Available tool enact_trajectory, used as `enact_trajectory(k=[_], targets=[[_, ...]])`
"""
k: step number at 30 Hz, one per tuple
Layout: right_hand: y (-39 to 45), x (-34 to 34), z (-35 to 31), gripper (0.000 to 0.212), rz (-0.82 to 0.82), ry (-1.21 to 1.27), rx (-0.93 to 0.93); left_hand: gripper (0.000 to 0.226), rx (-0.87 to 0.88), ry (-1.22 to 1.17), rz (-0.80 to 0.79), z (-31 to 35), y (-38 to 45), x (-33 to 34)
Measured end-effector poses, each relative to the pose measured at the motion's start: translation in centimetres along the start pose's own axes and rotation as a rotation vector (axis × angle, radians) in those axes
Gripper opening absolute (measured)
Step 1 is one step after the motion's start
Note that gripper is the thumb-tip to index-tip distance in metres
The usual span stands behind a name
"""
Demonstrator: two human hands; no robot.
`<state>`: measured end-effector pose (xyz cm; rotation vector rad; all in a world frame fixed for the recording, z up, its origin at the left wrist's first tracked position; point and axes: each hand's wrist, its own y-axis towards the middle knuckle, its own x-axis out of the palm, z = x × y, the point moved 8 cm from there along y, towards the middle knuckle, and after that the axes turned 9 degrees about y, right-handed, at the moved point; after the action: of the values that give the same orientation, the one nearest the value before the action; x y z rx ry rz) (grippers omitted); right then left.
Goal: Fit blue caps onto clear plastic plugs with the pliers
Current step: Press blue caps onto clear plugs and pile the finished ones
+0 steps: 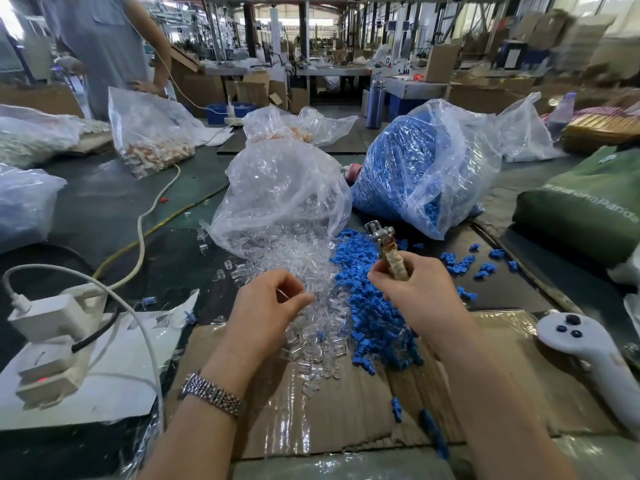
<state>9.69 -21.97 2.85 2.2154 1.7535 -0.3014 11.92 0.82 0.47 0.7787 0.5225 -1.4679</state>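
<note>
A heap of clear plastic plugs point(298, 261) spills from a clear bag point(280, 192) onto the table and a cardboard sheet point(329, 410). Beside it on the right lies a heap of blue caps point(374, 313), below a bag full of blue caps point(426, 168). My left hand point(270, 306) hovers over the clear heap and pinches a clear plug point(287, 293) between thumb and fingers. My right hand point(415, 292) grips the taped handles of the pliers point(384, 244), whose metal jaws point up and away over the blue caps.
A white power strip with plugged adapters point(52, 327) and cables lies at the left. A white controller point(595, 355) rests at the right, a green bag point(588, 209) behind it. More plastic bags stand at the back left, where a person point(104, 46) stands.
</note>
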Motion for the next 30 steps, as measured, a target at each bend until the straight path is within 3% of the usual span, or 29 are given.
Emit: enact_trajectory(k=[3,7,9,16,24,30], targets=[[-0.2,0.1,-0.3,0.015,-0.045,0.078,0.006,0.009,-0.063,-0.320,-0.048,-0.3,0.0,0.2],[-0.7,0.5,-1.2,0.013,-0.125,0.169,-0.039,0.031,-0.190,-1.062,-0.252,-0.3,-0.2,1.4],[-1.0,1.0,-1.8,0.011,-0.177,0.217,-0.073,0.028,-0.219,-1.197,-0.319,0.0,-0.3,2.0],[-1.9,2.3,-3.2,0.008,-0.254,0.283,-0.206,0.020,-0.218,-1.192,-0.395,1.0,-0.7,3.3],[-2.1,2.6,-3.4,0.009,-0.276,0.189,-0.293,0.015,-0.191,-1.200,-0.434,2.1,-1.1,3.4],[-2.4,3.0,-3.5,0.009,-0.307,0.074,-0.344,0.036,-0.119,-1.111,-0.439,2.5,-1.3,2.9]])
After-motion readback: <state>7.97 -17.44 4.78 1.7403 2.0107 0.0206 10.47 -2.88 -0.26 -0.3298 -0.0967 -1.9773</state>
